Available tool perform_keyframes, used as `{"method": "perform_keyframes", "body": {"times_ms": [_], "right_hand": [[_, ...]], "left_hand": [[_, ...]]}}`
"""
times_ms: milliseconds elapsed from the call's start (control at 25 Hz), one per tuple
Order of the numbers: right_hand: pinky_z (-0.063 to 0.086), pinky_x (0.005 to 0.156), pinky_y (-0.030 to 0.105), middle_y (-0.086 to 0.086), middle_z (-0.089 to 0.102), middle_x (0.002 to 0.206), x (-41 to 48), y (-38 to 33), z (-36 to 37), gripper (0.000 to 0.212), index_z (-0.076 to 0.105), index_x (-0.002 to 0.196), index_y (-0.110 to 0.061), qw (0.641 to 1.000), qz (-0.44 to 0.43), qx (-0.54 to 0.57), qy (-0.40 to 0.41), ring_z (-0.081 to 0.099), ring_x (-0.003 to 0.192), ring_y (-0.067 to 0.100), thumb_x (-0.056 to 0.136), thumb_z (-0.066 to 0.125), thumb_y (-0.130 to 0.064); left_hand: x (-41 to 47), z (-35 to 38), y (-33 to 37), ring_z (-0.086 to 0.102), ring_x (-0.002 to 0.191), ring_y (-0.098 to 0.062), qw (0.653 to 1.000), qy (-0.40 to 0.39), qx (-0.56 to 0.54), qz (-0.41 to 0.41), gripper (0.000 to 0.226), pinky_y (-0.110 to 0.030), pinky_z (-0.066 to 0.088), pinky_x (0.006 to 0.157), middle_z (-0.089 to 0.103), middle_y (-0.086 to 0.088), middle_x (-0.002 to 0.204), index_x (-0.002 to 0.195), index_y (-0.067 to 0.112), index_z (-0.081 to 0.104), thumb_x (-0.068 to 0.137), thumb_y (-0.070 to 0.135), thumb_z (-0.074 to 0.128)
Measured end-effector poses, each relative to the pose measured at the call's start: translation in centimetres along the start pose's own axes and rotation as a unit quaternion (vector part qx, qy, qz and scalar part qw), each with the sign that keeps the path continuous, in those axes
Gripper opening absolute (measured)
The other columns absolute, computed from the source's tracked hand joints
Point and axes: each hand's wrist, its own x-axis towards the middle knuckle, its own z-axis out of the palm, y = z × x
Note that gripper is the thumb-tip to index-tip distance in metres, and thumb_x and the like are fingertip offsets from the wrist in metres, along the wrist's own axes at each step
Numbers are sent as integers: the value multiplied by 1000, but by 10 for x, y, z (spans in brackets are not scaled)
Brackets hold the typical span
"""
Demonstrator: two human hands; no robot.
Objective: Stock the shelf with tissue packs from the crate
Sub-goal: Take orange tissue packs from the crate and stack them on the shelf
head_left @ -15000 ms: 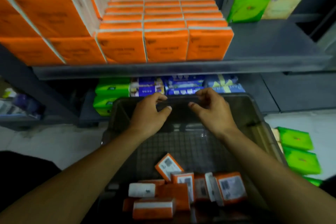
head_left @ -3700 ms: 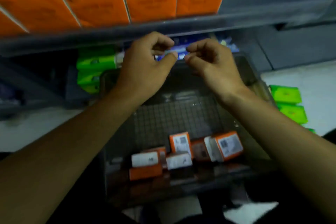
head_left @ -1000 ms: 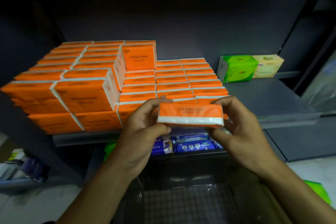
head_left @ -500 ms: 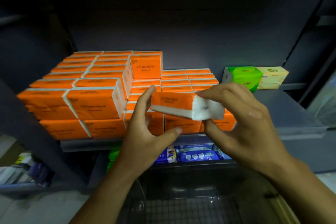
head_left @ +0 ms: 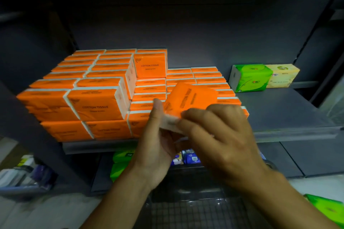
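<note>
Since half a second ago the tissue pack (head_left: 192, 99) has been turned: its white end, then under the right fingers, is now nearest the palms, and its printed orange face is tilted up and away.

Left hand (head_left: 158, 141): thumb held straight up against the pack's left edge; remaining fingers are hidden beneath the pack, so their lie cannot be told.

Right hand (head_left: 221, 135): fingers curled over the near end, tips pinching the white edge. Motion blur noted here.

Pack is held in the air between both hands, its far end pointing past the fingertips over the low front rows of stacked orange packs (head_left: 96, 106), which are ranged on the shelf (head_left: 279, 115) just beyond and left of the left thumb. Contact with those rows cannot be judged.

Beyond and well right of the right fingertips, a green pack (head_left: 249, 78) and a yellow pack (head_left: 283, 75) are set side by side, touching, at the shelf's back.

Below the wrists, the mesh floor of the crate (head_left: 186, 212) is seen. Under the palms, blue packets (head_left: 189, 158) are recorded on a lower shelf.
</note>
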Motion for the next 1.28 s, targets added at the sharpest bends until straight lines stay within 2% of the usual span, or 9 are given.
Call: {"method": "perform_keyframes", "body": {"times_ms": [160,280,400,480,600,640,920,1200,1280], "right_hand": [[43,80,38,3,67,122,-15,-11,12,23,73,114,-15,996,19,69,-44,57,98,25,94,64,-22],[41,92,30,3,65,117,-15,0,9,26,70,111,-12,975,131,179,-26,58,105,22,88,67,-25],[39,93,25,-6,58,118,-4,24,11,34,62,119,-20,949,259,179,-20,50,111,9,89,64,-34],[44,92,26,-12,57,123,4,44,13,47,54,129,-31,889,373,256,-70,53,114,6,85,66,-44],[55,82,37,1,70,110,16,69,16,52,58,129,-28,722,474,485,-138,67,103,19,81,76,-34],[55,83,42,8,70,107,19,74,20,47,60,127,-24,710,469,501,-158,68,101,24,82,74,-27],[56,70,27,5,73,105,26,80,68,27,64,114,-14,646,515,551,-116,72,93,19,88,67,-7],[57,77,35,12,70,102,60,105,131,27,62,112,-11,665,523,529,-63,69,85,20,87,68,-2],[57,73,33,9,69,104,80,117,155,27,61,112,-14,679,527,508,-58,70,83,18,87,69,-4]], "left_hand": [[8,1,0,70,95,-25,998,57,30,26,46,-44,57,84,73,-9,110,118,14,68,74,28,70],[14,-7,7,70,95,-26,994,48,90,30,43,-41,57,71,73,-9,109,116,18,68,74,24,76],[22,-16,19,71,99,-27,982,28,185,21,43,-46,58,79,74,-8,106,107,18,72,65,21,83],[27,-21,28,70,102,-24,969,10,246,29,41,-43,55,90,75,-7,105,105,18,73,64,21,81],[36,-28,42,71,100,-21,963,30,257,75,51,-42,55,91,75,-6,105,109,18,70,61,18,88],[41,-30,44,72,98,-22,964,51,245,94,56,-45,55,91,75,-7,104,111,17,68,60,20,89],[73,-29,33,71,97,-10,938,156,257,171,42,-35,58,83,75,6,102,115,25,65,77,20,81],[111,-46,20,60,116,-5,905,267,288,162,54,-42,49,101,65,11,126,128,37,59,76,47,70],[117,-48,17,54,122,-4,905,273,297,137,50,-38,47,103,59,10,134,129,41,56,82,43,72]]}}
